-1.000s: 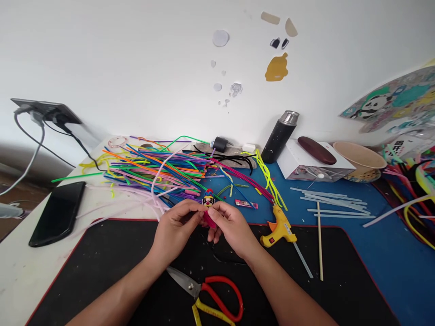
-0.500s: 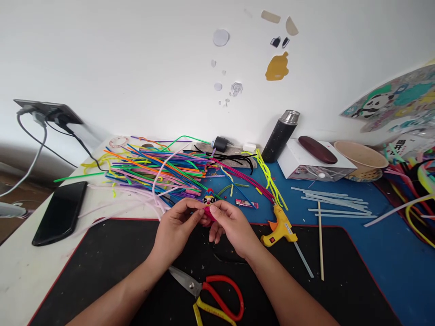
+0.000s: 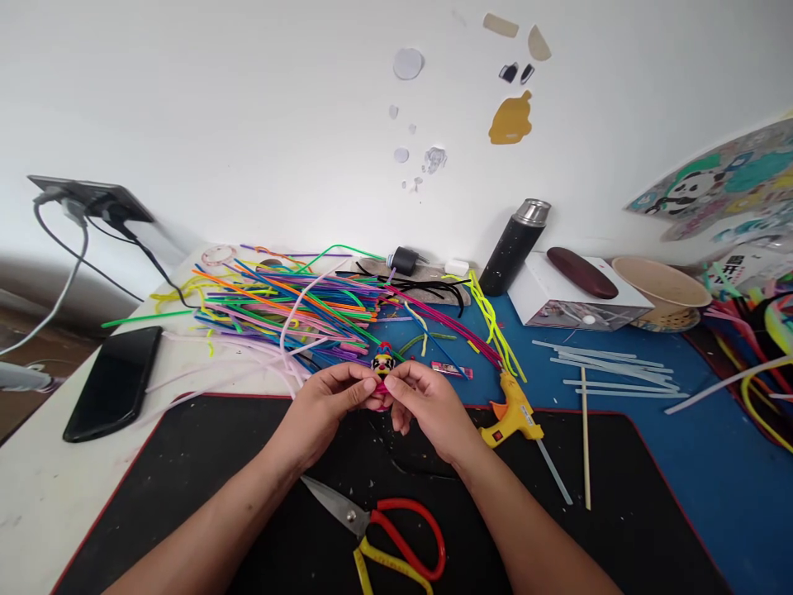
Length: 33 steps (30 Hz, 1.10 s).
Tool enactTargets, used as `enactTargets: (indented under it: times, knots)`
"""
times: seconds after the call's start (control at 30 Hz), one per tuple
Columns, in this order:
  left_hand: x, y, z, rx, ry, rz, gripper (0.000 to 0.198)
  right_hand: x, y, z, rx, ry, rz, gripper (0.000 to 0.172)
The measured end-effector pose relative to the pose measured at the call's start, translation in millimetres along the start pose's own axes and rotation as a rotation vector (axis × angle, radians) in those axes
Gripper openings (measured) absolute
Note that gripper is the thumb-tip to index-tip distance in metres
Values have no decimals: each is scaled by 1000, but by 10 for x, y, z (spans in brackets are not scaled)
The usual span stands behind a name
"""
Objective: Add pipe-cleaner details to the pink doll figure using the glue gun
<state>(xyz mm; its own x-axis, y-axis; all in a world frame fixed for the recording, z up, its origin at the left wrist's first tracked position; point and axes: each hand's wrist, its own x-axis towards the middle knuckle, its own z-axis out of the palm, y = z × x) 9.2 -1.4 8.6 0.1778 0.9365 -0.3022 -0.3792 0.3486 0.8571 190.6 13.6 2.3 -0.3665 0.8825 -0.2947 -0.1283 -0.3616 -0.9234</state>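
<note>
Both my hands meet over the far edge of a black mat [image 3: 186, 487]. My left hand [image 3: 325, 405] and my right hand [image 3: 427, 405] pinch a small pipe-cleaner figure [image 3: 382, 368] between their fingertips. The figure has a yellow and black face, a red top and a pink body. Its lower part is hidden by my fingers. Red-handled scissors [image 3: 384, 529] lie shut on the mat between my forearms. A yellow glue gun [image 3: 511, 413] rests just right of my right hand.
A big heap of coloured pipe cleaners [image 3: 278, 310] lies behind my hands. A black phone [image 3: 115, 380] sits at the left, a black flask [image 3: 514, 248], a white box [image 3: 570, 302] and a bowl [image 3: 657, 289] at the back right. Glue sticks [image 3: 607, 368] and a wooden stick [image 3: 584, 438] lie on the blue cover.
My hands have drawn closer together around the figure and shifted slightly away from me. More of its pink body is now covered by my fingers.
</note>
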Motion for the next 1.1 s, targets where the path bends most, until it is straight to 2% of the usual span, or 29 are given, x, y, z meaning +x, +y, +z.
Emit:
enactTargets:
  times: [0.8, 0.97, 1.1]
  knots:
    - [14, -31, -26, 26, -17, -19, 24, -17, -23, 19, -63, -33, 11, 31]
    - [9, -35, -9, 52, 0, 4, 23, -22, -20, 28, -78, -30, 13, 32]
    - [12, 16, 24, -12, 48, 24, 26, -29, -42, 12, -64, -22, -12, 37]
